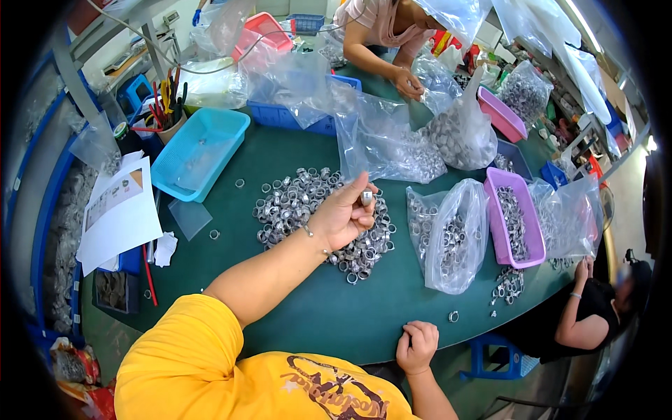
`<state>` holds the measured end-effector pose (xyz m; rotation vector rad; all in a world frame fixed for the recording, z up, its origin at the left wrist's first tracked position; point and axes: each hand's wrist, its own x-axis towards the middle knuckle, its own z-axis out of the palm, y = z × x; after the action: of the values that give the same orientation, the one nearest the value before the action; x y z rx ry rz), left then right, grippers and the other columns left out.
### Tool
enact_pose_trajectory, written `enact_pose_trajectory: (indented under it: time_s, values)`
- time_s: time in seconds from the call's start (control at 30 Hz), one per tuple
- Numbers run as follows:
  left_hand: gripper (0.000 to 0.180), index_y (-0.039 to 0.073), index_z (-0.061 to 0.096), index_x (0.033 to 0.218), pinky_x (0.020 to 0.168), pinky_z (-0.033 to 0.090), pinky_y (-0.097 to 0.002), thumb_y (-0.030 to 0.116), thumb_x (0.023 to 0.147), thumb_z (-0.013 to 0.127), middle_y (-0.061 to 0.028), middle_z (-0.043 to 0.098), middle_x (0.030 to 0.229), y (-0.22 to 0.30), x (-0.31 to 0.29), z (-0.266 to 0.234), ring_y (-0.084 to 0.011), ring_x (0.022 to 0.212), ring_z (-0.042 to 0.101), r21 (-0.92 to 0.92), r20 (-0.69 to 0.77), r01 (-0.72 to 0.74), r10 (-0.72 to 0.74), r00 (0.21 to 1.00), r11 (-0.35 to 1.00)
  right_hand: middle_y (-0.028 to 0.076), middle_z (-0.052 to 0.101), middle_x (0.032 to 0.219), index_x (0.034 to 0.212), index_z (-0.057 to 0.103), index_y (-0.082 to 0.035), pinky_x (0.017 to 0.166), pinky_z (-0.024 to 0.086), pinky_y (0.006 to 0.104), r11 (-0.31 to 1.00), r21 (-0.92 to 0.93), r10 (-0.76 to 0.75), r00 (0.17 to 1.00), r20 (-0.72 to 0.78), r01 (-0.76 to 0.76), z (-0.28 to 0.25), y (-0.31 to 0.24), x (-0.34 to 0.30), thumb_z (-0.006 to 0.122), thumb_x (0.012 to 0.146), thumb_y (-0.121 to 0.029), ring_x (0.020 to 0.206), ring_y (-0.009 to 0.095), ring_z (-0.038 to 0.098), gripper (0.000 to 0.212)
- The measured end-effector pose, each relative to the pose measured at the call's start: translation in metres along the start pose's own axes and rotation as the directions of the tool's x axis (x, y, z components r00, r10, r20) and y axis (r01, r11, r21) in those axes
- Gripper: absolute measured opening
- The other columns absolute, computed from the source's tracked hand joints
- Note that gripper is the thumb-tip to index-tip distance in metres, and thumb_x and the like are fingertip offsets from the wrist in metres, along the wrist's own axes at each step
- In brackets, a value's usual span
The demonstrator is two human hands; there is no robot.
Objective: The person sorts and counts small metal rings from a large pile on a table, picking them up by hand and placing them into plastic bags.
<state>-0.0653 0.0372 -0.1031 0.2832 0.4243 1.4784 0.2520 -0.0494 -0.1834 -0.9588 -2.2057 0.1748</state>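
Between the thumb and fingers of my left hand (341, 218) is a small metal hose clamp (367, 197), raised above the table. Under and around that hand spreads a heap of similar metal clamps (287, 206) on the green tabletop. My right hand (418, 346) rests at the table's near edge with its fingers curled in; whatever may be inside them is hidden. A single clamp (453, 316) lies just beyond the right hand. Farther off, a clear plastic bag (455, 262) of clamps stands to the right of the heap.
A turquoise basket (178, 150) and printed sheet (122, 217) lie left. On the right, a purple tray (535, 255) holds metal parts. Bags of parts (427, 162) and a blue crate (294, 120) stand behind. One co-worker's hand (408, 84) works opposite; another person (591, 315) sits right.
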Motion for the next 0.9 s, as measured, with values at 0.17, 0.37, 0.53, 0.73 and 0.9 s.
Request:
enact_pose_trajectory:
  time_s: [0.17, 0.37, 0.53, 0.73, 0.9]
  values:
    - [0.033, 0.008, 0.062, 0.089, 0.054, 0.036, -0.0210, 0.041, 0.093, 0.062, -0.0022, 0.054, 0.068, -0.002, 0.001, -0.001, -0.0060, 0.054, 0.039, -0.034, 0.009, 0.025, -0.025, 1.000, 0.999, 0.008, 0.064, 0.088, 0.083, 0.064, -0.005, 0.074, 0.044, 0.0377, 1.000, 0.001, 0.006, 1.000, 0.002, -0.006, 0.000, 0.001, -0.001, 0.062, 0.069, 0.000, 0.081, 0.028, 0.059, 0.015]
    - [0.032, 0.007, 0.061, 0.090, 0.054, 0.037, -0.0211, 0.039, 0.094, 0.061, -0.0020, 0.054, 0.068, -0.002, 0.002, -0.002, -0.0059, 0.054, 0.039, -0.038, -0.011, 0.036, -0.037, 0.999, 0.999, 0.008, 0.064, 0.088, 0.083, 0.064, -0.005, 0.075, 0.045, 0.0381, 1.000, -0.007, 0.011, 1.000, 0.009, -0.011, 0.000, 0.000, 0.000, 0.062, 0.069, 0.000, 0.082, 0.028, 0.059, 0.015]
    - [0.032, 0.007, 0.061, 0.091, 0.054, 0.037, -0.0212, 0.039, 0.094, 0.061, -0.0019, 0.054, 0.069, -0.001, 0.004, -0.003, -0.0058, 0.054, 0.039, -0.039, -0.021, 0.035, -0.036, 0.999, 0.999, 0.008, 0.064, 0.088, 0.083, 0.064, -0.005, 0.075, 0.045, 0.0381, 1.000, -0.011, 0.009, 1.000, 0.013, -0.009, 0.000, 0.000, 0.000, 0.062, 0.069, -0.001, 0.082, 0.028, 0.059, 0.015]
    - [0.029, 0.008, 0.060, 0.097, 0.057, 0.040, -0.0212, 0.036, 0.093, 0.063, -0.0027, 0.056, 0.076, 0.001, 0.004, -0.002, -0.0054, 0.059, 0.044, -0.014, 0.003, 0.024, -0.024, 1.000, 1.000, 0.008, 0.064, 0.088, 0.083, 0.064, -0.005, 0.074, 0.045, 0.0380, 1.000, -0.005, 0.007, 1.000, 0.007, -0.007, 0.000, 0.001, 0.000, 0.062, 0.068, -0.001, 0.081, 0.028, 0.059, 0.015]
    - [0.020, 0.007, 0.058, 0.105, 0.070, 0.052, -0.0251, 0.024, 0.095, 0.061, -0.0102, 0.063, 0.106, 0.003, 0.008, -0.012, -0.0115, 0.079, 0.059, -0.005, 0.031, -0.052, 0.052, 0.998, 0.999, 0.008, 0.064, 0.088, 0.083, 0.065, -0.006, 0.074, 0.044, 0.0377, 1.000, -0.004, 0.012, 1.000, -0.001, -0.012, 0.001, -0.001, 0.003, 0.062, 0.068, -0.001, 0.081, 0.028, 0.059, 0.016]
